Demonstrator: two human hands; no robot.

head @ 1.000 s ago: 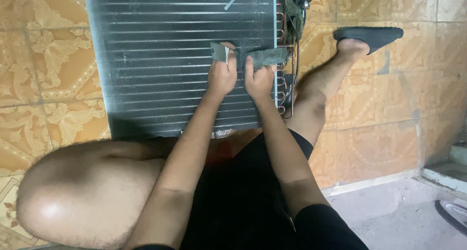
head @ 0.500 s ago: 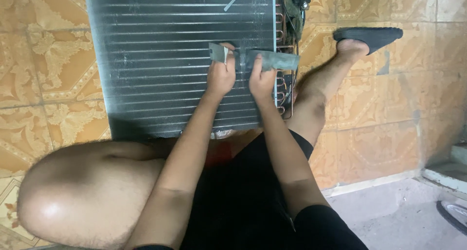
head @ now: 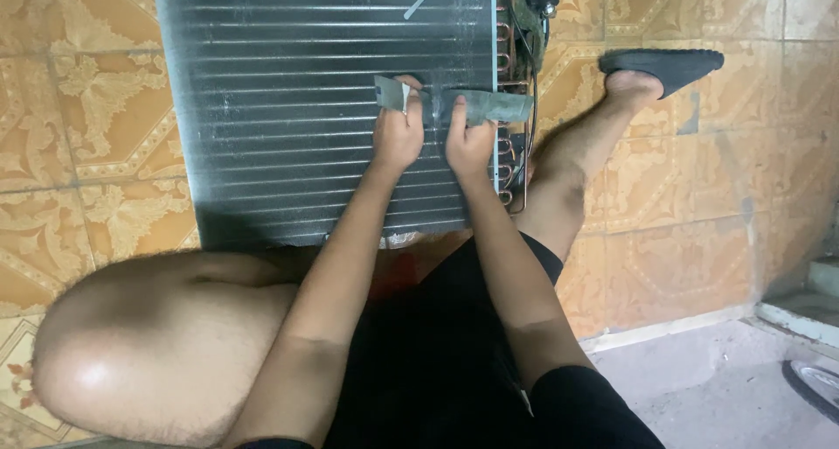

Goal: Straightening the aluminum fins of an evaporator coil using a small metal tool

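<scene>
The finned coil panel [head: 323, 108] in front of me is dull silver-grey, ruled with fine horizontal lines and paler bars across it. The strip [head: 454, 104] under my left hand [head: 398, 139] and right hand [head: 470, 143] is grey-green, lighter grey at its left end. Copper-orange tube bends [head: 507, 47] run down the panel's right edge. The floor tiles [head: 87, 117] are tan and orange with a cream leafy scroll pattern. My shorts [head: 437, 353] are black, and my sandal [head: 664, 64] is black too.
</scene>
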